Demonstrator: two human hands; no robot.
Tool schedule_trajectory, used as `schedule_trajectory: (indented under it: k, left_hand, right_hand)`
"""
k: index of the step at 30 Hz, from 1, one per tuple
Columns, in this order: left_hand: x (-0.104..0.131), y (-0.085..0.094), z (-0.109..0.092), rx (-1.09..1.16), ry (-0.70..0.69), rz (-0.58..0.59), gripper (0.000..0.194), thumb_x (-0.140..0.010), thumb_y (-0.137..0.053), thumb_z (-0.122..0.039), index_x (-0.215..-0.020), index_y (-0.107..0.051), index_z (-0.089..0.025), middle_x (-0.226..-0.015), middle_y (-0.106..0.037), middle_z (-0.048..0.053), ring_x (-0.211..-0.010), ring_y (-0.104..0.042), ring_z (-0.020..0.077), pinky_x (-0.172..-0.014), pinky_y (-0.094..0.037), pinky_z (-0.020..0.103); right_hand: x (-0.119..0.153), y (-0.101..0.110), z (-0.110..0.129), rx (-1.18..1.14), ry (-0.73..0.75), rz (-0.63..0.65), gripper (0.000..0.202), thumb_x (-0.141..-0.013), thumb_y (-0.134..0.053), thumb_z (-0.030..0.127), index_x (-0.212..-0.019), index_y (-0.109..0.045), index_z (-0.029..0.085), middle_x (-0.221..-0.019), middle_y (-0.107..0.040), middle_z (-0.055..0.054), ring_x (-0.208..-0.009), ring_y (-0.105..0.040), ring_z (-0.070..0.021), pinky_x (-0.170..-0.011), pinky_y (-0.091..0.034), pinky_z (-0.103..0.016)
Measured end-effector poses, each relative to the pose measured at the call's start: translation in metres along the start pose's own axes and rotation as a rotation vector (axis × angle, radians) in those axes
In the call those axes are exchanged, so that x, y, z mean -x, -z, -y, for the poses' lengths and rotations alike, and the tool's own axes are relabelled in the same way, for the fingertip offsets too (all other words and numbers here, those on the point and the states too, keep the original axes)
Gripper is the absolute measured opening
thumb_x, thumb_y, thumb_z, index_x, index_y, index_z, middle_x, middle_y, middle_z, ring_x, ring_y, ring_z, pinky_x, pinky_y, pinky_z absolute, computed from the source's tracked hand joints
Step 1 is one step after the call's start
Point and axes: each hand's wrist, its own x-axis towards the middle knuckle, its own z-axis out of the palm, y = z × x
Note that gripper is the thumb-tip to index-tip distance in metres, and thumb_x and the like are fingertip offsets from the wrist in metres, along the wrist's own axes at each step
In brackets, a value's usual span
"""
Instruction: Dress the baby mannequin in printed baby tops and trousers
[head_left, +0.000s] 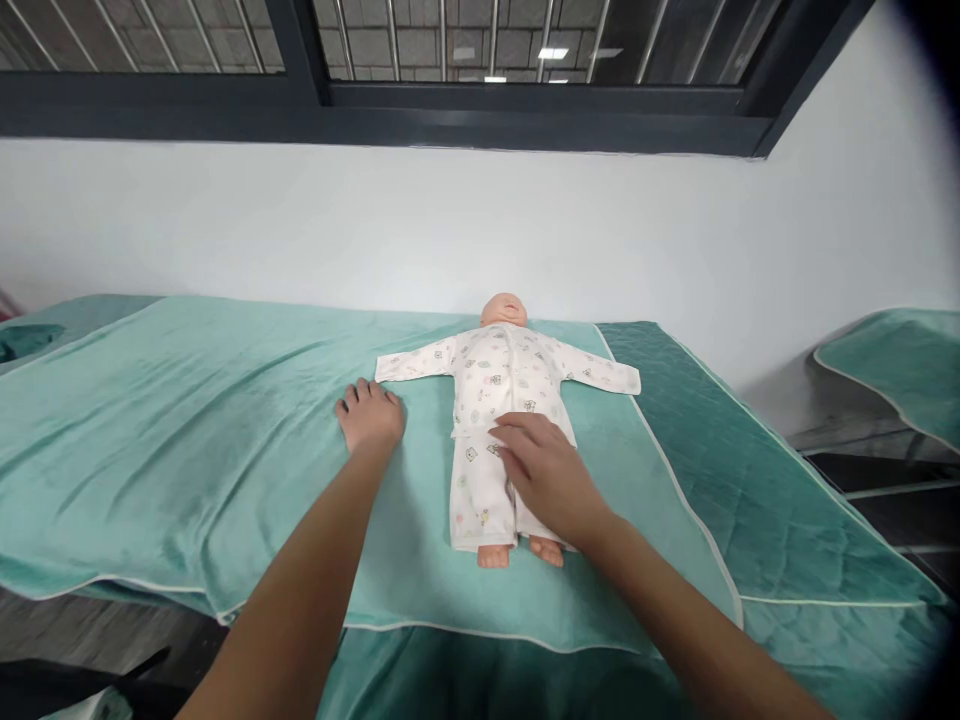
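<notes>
A baby doll point(505, 309) lies on its back, head toward the wall and both arms stretched sideways. It wears a white patterned long-sleeved top point(491, 365) and matching trousers point(476, 490), with its bare feet showing below the cuffs. My left hand point(370, 412) rests flat on the green blanket point(300, 450), fingers spread, just below the end of the sleeve at the left. Over the doll's waist and upper trousers is my right hand point(546, 470), its fingers extended and slightly bent, with nothing held. Whether its fingertips touch the cloth I cannot tell.
Under the blanket is a darker green quilted cover point(705, 450), showing at the right. Behind the bed stands a white wall point(337, 220) below a dark-framed, barred window point(525, 125). Another green-covered surface point(900, 365) is at the far right.
</notes>
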Motion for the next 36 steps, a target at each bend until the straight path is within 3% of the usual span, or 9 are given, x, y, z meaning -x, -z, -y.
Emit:
schedule_trajectory:
  k: [4, 7, 10, 16, 21, 25, 30, 33, 36]
  left_hand:
    - [0.000, 0.000, 0.000, 0.004, 0.005, 0.008, 0.052, -0.096, -0.027, -0.030, -0.135, -0.055, -0.009, -0.151, -0.046, 0.017, -0.141, -0.035, 0.0330, -0.113, -0.028, 0.051]
    - [0.000, 0.001, -0.001, 0.006, 0.009, 0.013, 0.052, -0.096, -0.028, -0.031, -0.135, -0.055, -0.009, -0.151, -0.046, 0.017, -0.141, -0.035, 0.0329, -0.113, -0.027, 0.051]
    - [0.000, 0.003, -0.001, 0.004, 0.009, 0.028, 0.053, -0.096, -0.028, -0.031, -0.136, -0.055, -0.009, -0.151, -0.046, 0.017, -0.140, -0.036, 0.0327, -0.113, -0.027, 0.051]
    - [-0.001, 0.002, -0.001, 0.019, 0.016, 0.030, 0.053, -0.095, -0.028, -0.031, -0.136, -0.054, -0.010, -0.151, -0.045, 0.016, -0.141, -0.035, 0.0330, -0.113, -0.027, 0.051]
    - [-0.001, 0.001, 0.000, 0.041, 0.013, 0.019, 0.053, -0.095, -0.029, -0.030, -0.135, -0.055, -0.008, -0.150, -0.046, 0.018, -0.140, -0.035, 0.0340, -0.112, -0.027, 0.052]
    - [-0.002, 0.001, 0.000, 0.037, 0.012, 0.021, 0.053, -0.095, -0.029, -0.031, -0.135, -0.055, -0.009, -0.150, -0.047, 0.017, -0.139, -0.036, 0.0334, -0.112, -0.028, 0.051]
    - [-0.002, 0.000, 0.000, 0.030, 0.016, 0.023, 0.052, -0.095, -0.028, -0.031, -0.134, -0.056, -0.010, -0.150, -0.047, 0.016, -0.140, -0.036, 0.0332, -0.112, -0.028, 0.051]
    - [-0.001, -0.001, 0.000, 0.037, 0.013, 0.016, 0.052, -0.095, -0.028, -0.031, -0.134, -0.056, -0.010, -0.150, -0.046, 0.017, -0.140, -0.036, 0.0335, -0.112, -0.027, 0.051]
    - [-0.001, -0.001, 0.000, 0.039, 0.009, 0.022, 0.052, -0.095, -0.028, -0.030, -0.134, -0.056, -0.009, -0.150, -0.047, 0.018, -0.139, -0.036, 0.0337, -0.112, -0.027, 0.051]
  right_hand:
    - [0.026, 0.010, -0.029, -0.031, -0.194, -0.217, 0.032, -0.094, -0.048, 0.016, -0.123, -0.057, 0.024, -0.124, -0.058, -0.010, -0.118, -0.053, -0.0253, -0.099, -0.046, -0.045]
    - [0.033, 0.012, -0.044, -0.020, -0.265, -0.211, 0.029, -0.092, -0.052, 0.020, -0.120, -0.058, 0.024, -0.119, -0.060, -0.009, -0.113, -0.056, -0.0260, -0.096, -0.048, -0.045]
    - [0.029, 0.011, -0.048, 0.044, -0.239, -0.174, 0.024, -0.094, -0.050, 0.021, -0.116, -0.061, 0.022, -0.112, -0.062, -0.009, -0.106, -0.058, -0.0250, -0.089, -0.049, -0.041]
    - [0.007, 0.012, -0.042, 0.117, -0.204, -0.181, 0.014, -0.096, -0.050, 0.022, -0.095, -0.064, 0.021, -0.095, -0.064, -0.005, -0.093, -0.058, -0.0220, -0.080, -0.046, -0.035]
    - [0.004, 0.011, -0.036, 0.059, -0.167, -0.176, 0.014, -0.097, -0.050, 0.021, -0.095, -0.063, 0.022, -0.094, -0.063, -0.005, -0.092, -0.057, -0.0210, -0.082, -0.046, -0.034]
    - [0.014, 0.007, -0.035, 0.080, -0.151, -0.112, 0.016, -0.097, -0.050, 0.021, -0.101, -0.065, 0.022, -0.098, -0.063, -0.007, -0.094, -0.056, -0.0232, -0.083, -0.047, -0.038]
    - [0.037, 0.009, -0.031, -0.051, -0.175, -0.150, 0.020, -0.096, -0.051, 0.023, -0.113, -0.063, 0.024, -0.116, -0.061, -0.009, -0.110, -0.057, -0.0249, -0.093, -0.050, -0.043]
    - [0.053, 0.015, -0.014, -0.126, -0.204, -0.156, 0.020, -0.095, -0.053, 0.024, -0.114, -0.062, 0.025, -0.124, -0.058, -0.009, -0.115, -0.057, -0.0247, -0.097, -0.049, -0.043]
    - [0.066, 0.022, 0.013, -0.148, -0.173, -0.059, 0.024, -0.094, -0.054, 0.022, -0.117, -0.059, 0.026, -0.123, -0.060, -0.009, -0.116, -0.056, -0.0247, -0.096, -0.050, -0.043]
